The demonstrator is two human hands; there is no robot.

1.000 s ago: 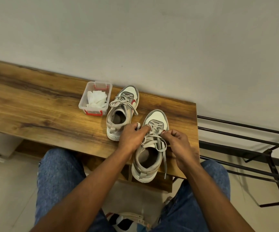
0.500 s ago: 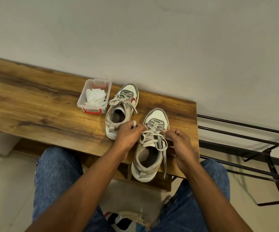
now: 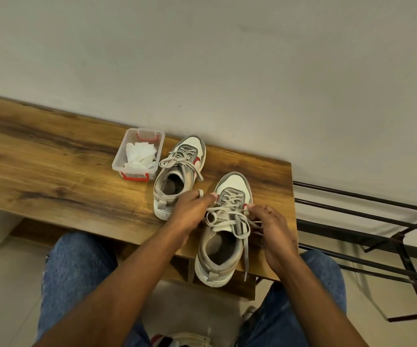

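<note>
Laces (image 3: 228,214) slacken on the near sneaker (image 3: 221,249), which sits at the right end of the worktop (image 3: 52,176) with its heel hanging over the front edge, as I watch the head-camera feed. A second ago both hands were bunched together over the tongue, pinching at the crossing. Since then they have drawn apart, and the strands now spread wide across the throat, with one loop lying open on the left side. The right hand (image 3: 273,230) is curled, thumb and forefinger nipping a strand at the shoe's right flank, while a free end trails down past the heel toward the front edge. The left hand (image 3: 189,212) reaches in from the other flank, fingertips against the eyelet row. Its back hides the palm, so I cannot tell whether it holds a strand. My reading is that the tie is undone and the loosening is well along, with the upper crossings the next to be eased. The far sneaker (image 3: 177,176), its laces looped, stands toward the back edge, just beside a clear plastic box (image 3: 121,149) of white wipes (image 3: 139,156).
</note>
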